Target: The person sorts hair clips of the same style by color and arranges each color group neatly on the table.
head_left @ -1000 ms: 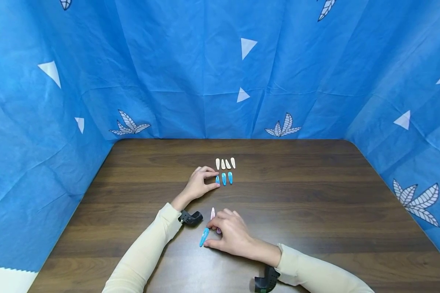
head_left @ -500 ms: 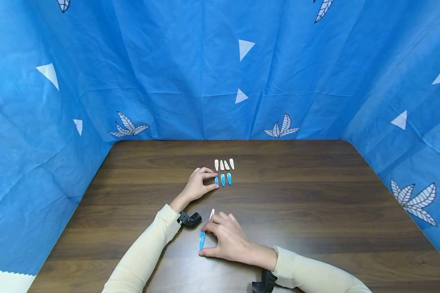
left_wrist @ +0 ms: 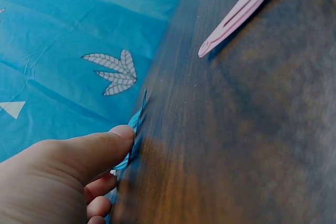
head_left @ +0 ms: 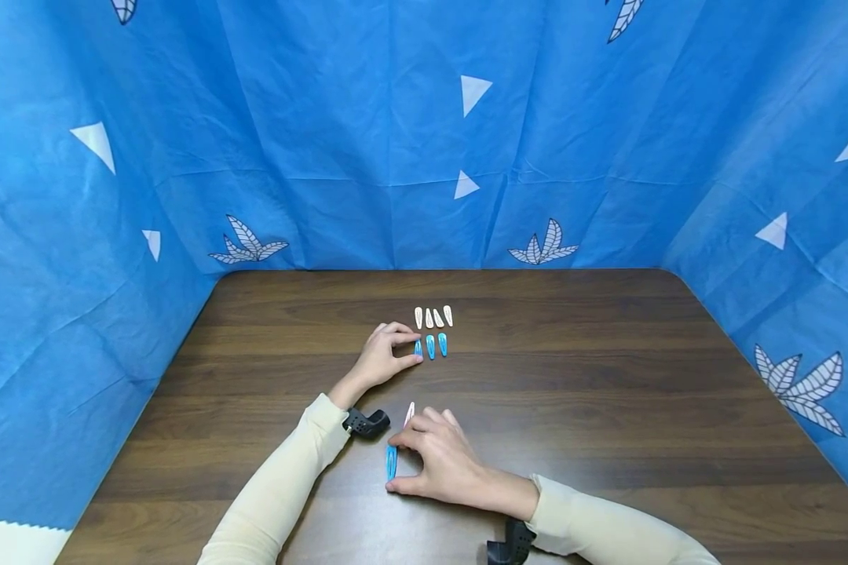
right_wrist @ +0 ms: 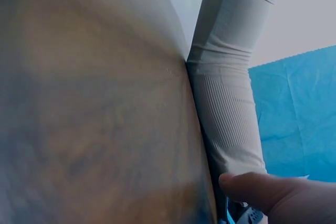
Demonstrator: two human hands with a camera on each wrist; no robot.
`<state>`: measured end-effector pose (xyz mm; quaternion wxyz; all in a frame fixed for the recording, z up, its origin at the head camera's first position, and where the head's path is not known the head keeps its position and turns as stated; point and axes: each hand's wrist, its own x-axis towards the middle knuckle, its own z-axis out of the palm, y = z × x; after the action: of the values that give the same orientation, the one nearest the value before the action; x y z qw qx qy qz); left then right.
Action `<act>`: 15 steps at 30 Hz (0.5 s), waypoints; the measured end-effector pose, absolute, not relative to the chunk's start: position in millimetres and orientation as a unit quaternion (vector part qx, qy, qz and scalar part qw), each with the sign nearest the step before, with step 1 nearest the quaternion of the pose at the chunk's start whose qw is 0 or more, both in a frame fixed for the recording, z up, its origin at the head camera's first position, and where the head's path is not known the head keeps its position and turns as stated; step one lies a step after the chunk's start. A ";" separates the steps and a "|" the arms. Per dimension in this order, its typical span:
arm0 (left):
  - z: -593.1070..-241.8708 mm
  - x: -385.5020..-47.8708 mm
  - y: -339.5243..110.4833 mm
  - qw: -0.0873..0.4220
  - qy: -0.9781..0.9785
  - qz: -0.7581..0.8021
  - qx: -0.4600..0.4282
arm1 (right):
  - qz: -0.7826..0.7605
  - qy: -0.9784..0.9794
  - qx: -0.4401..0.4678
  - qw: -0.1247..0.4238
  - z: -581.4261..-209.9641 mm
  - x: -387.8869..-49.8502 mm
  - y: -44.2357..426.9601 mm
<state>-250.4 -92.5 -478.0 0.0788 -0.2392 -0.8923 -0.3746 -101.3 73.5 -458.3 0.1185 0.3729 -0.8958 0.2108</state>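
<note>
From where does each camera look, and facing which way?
Head: head-worn, forward and down at the wooden table; left hand, right hand, sleeves show.
Left wrist: on that wrist, toward a blue hair clip; left hand shows.
Right wrist: on that wrist, across the table toward left sleeve; right thumb shows.
Head and left wrist share: pink hair clip.
</note>
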 end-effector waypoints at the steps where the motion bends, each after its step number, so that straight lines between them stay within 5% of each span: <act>1: -477.9 -250.4 -92.2 0.080 -0.892 -0.374 -0.241 | 0.222 -0.894 0.374 0.110 -456.9 -101.0 74.2; 9: -478.6 -250.9 -92.0 0.079 -0.890 -0.379 -0.241 | 0.330 -0.861 0.386 0.021 -448.7 -102.8 83.2; 15: -478.2 -250.3 -92.7 0.081 -0.891 -0.378 -0.239 | 0.346 -0.858 0.380 0.003 -442.6 -105.6 93.4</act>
<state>-250.3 -92.7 -478.2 0.0810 -0.2392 -0.8907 -0.3778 -105.6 93.4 -442.6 0.0031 0.3799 -0.8579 0.3459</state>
